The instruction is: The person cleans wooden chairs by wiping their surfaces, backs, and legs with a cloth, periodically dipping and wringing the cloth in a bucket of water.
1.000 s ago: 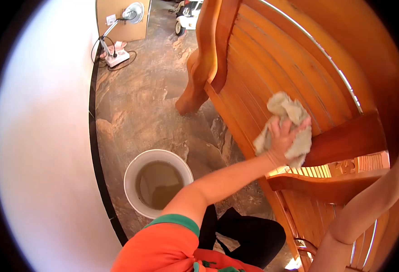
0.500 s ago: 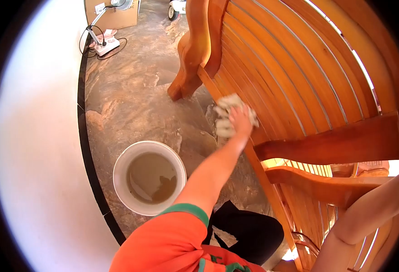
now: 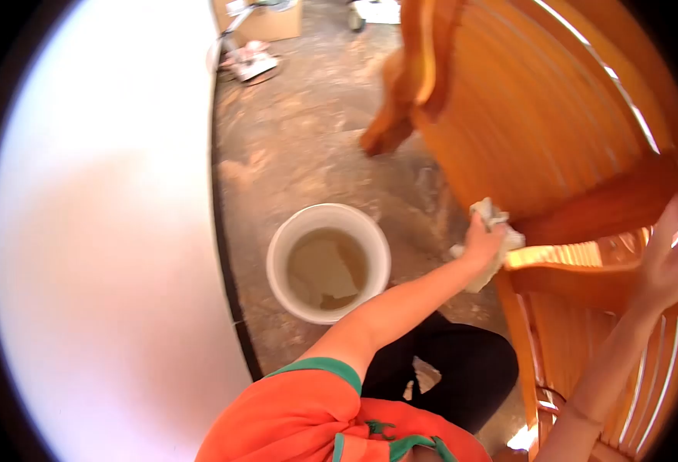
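My left hand [image 3: 484,240] is closed around a pale, crumpled cloth [image 3: 490,212], which is at the lower edge of the slatted orange-brown wooden furniture [image 3: 539,123]. Part of the cloth hangs below my fingers. My right hand [image 3: 666,258] is at the far right, beside the gap between two wooden panels. Its fingers look stretched out, slightly blurred, with nothing visible in them; whether it touches the wood I cannot tell. To the left of my left forearm stands a white bucket [image 3: 276,266] with murky water [image 3: 323,269] in it.
A white wall [image 3: 116,231] with a dark skirting strip runs along the left. The floor [image 3: 300,146] is brown and stone-patterned. At the back are a cardboard box [image 3: 281,21] and a white device with a cord [image 3: 250,63]. A carved wooden leg [image 3: 389,127] stands on the floor.
My left hand has moved with the cloth down along the wood's edge, towards me. My right hand has come into view at the right. The whole view has shifted, and the bucket appears further right.
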Available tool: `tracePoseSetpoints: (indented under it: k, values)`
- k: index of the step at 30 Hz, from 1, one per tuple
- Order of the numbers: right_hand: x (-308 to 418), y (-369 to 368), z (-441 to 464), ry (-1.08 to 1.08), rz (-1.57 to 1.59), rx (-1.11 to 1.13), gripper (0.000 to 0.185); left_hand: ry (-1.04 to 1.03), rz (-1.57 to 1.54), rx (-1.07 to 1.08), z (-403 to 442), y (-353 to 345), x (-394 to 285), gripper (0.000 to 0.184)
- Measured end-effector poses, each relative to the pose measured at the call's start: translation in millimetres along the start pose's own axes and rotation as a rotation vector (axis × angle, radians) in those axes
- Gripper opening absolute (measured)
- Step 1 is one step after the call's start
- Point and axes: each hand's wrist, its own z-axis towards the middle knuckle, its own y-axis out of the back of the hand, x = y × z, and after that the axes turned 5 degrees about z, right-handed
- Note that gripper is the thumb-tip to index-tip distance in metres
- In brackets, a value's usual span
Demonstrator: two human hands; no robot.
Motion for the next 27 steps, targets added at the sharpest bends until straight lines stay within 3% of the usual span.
tracePoseSetpoints:
  k: [1, 2, 3, 4, 5, 6, 7, 9, 10, 11, 12, 13, 15, 17, 18, 19, 20, 21, 23, 26, 27]
  values:
    - [18, -14, -35, -0.043, 0.162, 0.111, 0.047, 0.063, -0.23, 0.032, -20, 16, -43, 0.044]
    - [36, -27, -71, -0.102, 0.312, 0.214, 0.054, -0.034, -0.178, -0.033, -2, 21, -16, 0.044]
    - [41, -47, -112, -0.298, 0.418, 0.431, 0.067, -0.004, -0.264, 0.004, -11, 37, -38, 0.037]
    - [43, -75, -151, -0.569, 0.801, 0.541, 0.078, 0.042, -0.425, 0.062, -29, 55, -75, 0.032]
    - [50, -87, -172, -1.186, 1.179, 0.766, 0.079, 0.136, -0.515, 0.113, -32, 68, -86, 0.03]
    - [57, -101, -181, -1.582, 1.547, 0.841, 0.072, 0.147, -0.575, 0.154, -30, 74, -79, 0.03]
    - [67, -112, -187, -1.684, 1.69, 0.77, 0.069, 0.161, -0.637, 0.201, -27, 78, -69, 0.03]
    - [91, -137, -196, -1.883, 1.951, 0.587, 0.064, -0.246, 0.17, 0.171, -24, 97, -48, 0.032]
    - [95, -164, -219, -1.753, 2.088, 0.551, 0.058, -0.435, 0.564, 0.172, -27, 98, -39, 0.034]
    - [89, -186, -239, -1.622, 2.186, 0.5, 0.052, -0.498, 0.873, 0.129, -38, 106, -56, 0.037]
    - [88, -188, -240, -1.707, 2.018, 0.512, 0.046, -0.572, 1.169, 0.082, -46, 126, -80, 0.04]
    - [92, -187, -240, -1.784, 1.842, 0.521, 0.04, -0.576, 1.25, 0.178, -42, 142, -78, 0.044]
    - [90, -194, -238, -1.614, 1.644, 0.708, 0.029, -0.336, 1.13, 0.435, -40, 175, -89, 0.051]
    - [97, -190, -205, -1.031, 1.287, 0.834, 0.025, -0.333, 0.772, 0.502, -39, 219, -82, 0.038]
    - [97, -190, -187, -0.748, 1.105, 0.875, 0.023, -0.343, 0.749, 0.389, -48, 239, -88, 0.037]
    - [88, -196, -177, -0.364, 0.862, 0.612, 0.022, -0.392, 0.922, 0.132, -54, 263, -83, 0.038]
    - [81, -191, -155, -0.165, 0.663, 0.518, 0.028, -0.524, 1.196, -0.148, -57, 293, -72, 0.038]
    - [67, -185, -137, 0.029, 0.414, 0.424, 0.034, -0.503, 1.517, -0.374, -64, 312, -74, 0.044]
    - [46, -189, -118, 0.165, 0.093, 0.453, 0.039, -0.363, 1.78, -0.605, -74, 354, -58, 0.052]
    - [14, -224, -139, 0.455, -0.269, 0.369, 0.029, -0.036, 1.325, -0.481, -79, 382, -28, 0.051]
    - [-2, -244, -162, 0.569, -0.344, 0.355, 0.025, -0.058, 1.327, -0.489, -77, 387, -25, 0.049]
